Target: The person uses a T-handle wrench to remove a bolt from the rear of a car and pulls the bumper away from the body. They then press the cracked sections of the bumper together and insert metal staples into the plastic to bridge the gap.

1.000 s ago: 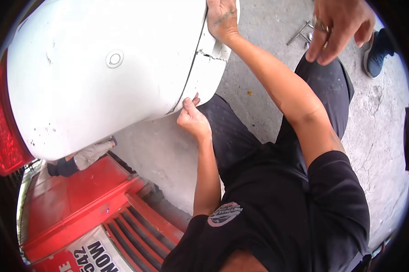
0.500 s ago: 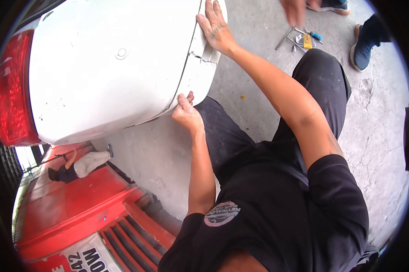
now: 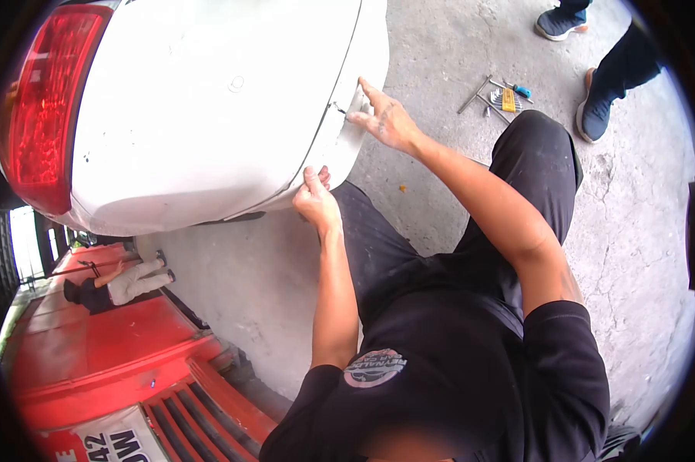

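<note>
The white rear bumper [image 3: 372, 46] of a car lies in front of me, separated from the white body panel [image 3: 209, 146] by a dark seam. A short crack [image 3: 339, 108] runs across the bumper from that seam. My left hand [image 3: 317, 200] is closed on the bumper's lower edge, thumb on the outer face and fingers curled behind. At the cracked part, my right hand [image 3: 390, 123] is open, its thumb beside the crack and its index finger stretched along the bumper. Its other fingers are partly hidden.
A red tail light [image 3: 51, 108] is at the left. On the concrete floor [image 3: 471, 46] lie metal bars [image 3: 475, 94] and a yellow-held hex key set [image 3: 508, 100]. A person's shoe [image 3: 594, 115] stands nearby. Another person [image 3: 124, 285] is by a red wall.
My right hand has slid down the bumper to the crack. My left hand keeps its hold. The other person's hand above the tools has left the view.
</note>
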`<state>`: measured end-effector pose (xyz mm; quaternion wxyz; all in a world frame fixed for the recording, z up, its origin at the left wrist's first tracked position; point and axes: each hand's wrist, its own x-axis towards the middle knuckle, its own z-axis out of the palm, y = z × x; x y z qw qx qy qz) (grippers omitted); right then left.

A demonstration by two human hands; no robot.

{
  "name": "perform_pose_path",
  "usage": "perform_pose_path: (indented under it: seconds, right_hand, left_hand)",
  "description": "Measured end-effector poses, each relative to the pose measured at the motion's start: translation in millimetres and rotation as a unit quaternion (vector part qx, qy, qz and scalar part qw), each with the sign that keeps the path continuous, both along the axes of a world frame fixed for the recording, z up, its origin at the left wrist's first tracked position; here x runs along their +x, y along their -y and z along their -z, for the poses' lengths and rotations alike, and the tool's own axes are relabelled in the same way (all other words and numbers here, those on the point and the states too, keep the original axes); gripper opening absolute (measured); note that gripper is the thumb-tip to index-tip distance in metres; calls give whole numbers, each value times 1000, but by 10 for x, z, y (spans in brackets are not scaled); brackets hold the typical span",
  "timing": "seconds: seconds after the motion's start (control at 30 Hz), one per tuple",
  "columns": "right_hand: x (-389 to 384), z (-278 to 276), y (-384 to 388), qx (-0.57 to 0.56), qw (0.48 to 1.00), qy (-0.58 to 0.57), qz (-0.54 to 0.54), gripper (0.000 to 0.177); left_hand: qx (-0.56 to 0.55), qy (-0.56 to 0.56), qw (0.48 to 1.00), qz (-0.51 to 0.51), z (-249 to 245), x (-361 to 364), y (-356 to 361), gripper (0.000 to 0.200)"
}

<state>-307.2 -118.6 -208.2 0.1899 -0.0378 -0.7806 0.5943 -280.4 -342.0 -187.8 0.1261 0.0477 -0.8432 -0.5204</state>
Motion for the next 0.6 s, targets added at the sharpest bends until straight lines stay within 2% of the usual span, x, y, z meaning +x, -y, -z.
perform_pose_path:
  seconds: [0.07, 0.17, 0.5, 0.6]
  right_hand:
    - [85, -55, 100, -7, 1000, 10, -22, 97]
    - [122, -87, 162, 4, 1000, 7, -27, 100]
    - [66, -107, 162, 14, 998, 29, -57, 97]
    - [29, -70, 169, 58, 998, -1, -21, 98]
  left_hand:
    - [14, 4, 1000, 4, 5, -3, 17, 64]
    - [38, 11, 999, 10, 19, -16, 34, 65]
    - [57, 7, 998, 17, 45, -26, 44, 65]
    - [70, -6, 997, 18, 65, -29, 53, 63]
